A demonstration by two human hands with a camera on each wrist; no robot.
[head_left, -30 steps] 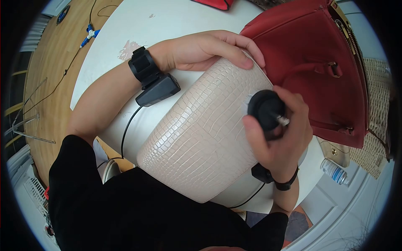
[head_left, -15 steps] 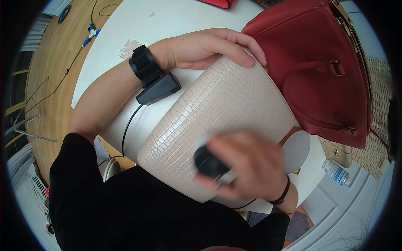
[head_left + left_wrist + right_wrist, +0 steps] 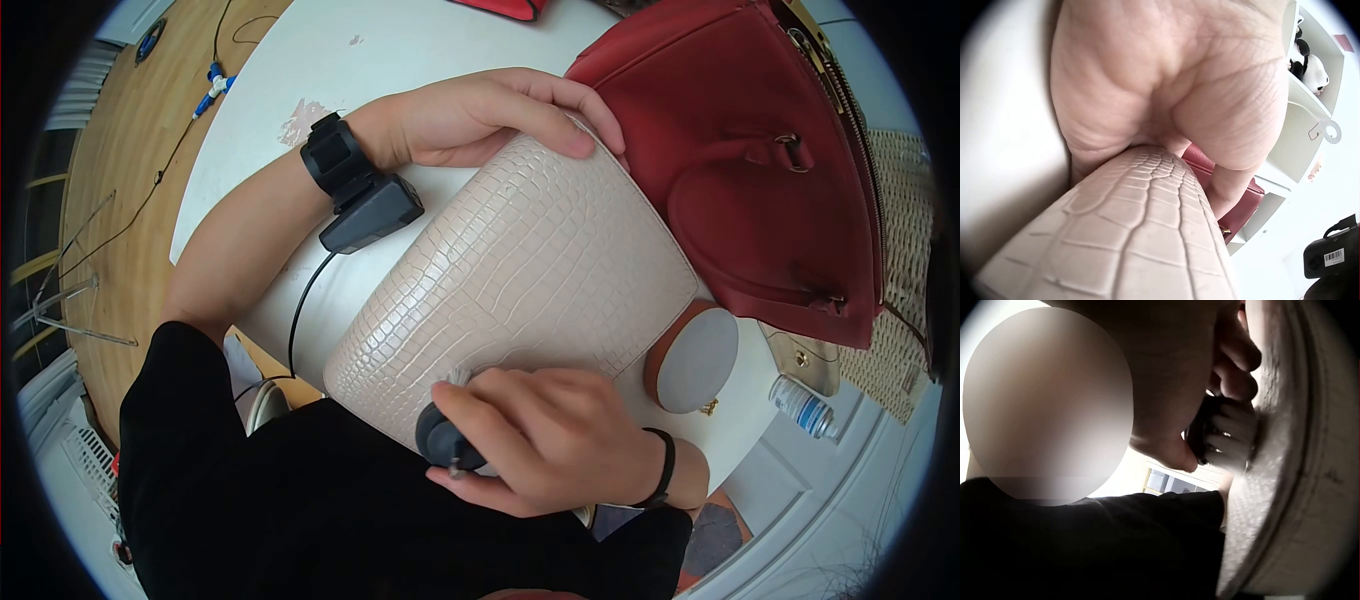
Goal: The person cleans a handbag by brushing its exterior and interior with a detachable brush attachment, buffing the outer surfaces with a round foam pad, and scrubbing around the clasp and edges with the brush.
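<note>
A pale pink crocodile-textured bag (image 3: 530,250) lies tilted across the table's near edge. At its upper end the left hand (image 3: 480,115) grips the edge, thumb on the face; the left wrist view shows the palm (image 3: 1166,81) around the textured end (image 3: 1147,231). Near the bag's lower edge, the right hand (image 3: 560,435) holds a round black brush (image 3: 440,435) between thumb and fingers. In the right wrist view the brush's pale bristles (image 3: 1232,440) meet the bag's surface (image 3: 1260,500), beside the right hand's fingers (image 3: 1235,369).
A red handbag (image 3: 740,170) lies at the right, beside a woven mat (image 3: 900,270). A round grey-topped brown object (image 3: 698,360), a small beige purse (image 3: 800,358) and a white-and-blue can (image 3: 803,406) are near the right edge. A cable (image 3: 296,320) hangs from the left wrist camera.
The right hand with the brush has moved from the bag's right side down and left to its lower edge. The left hand keeps its grip, shifting slightly left with the bag.
</note>
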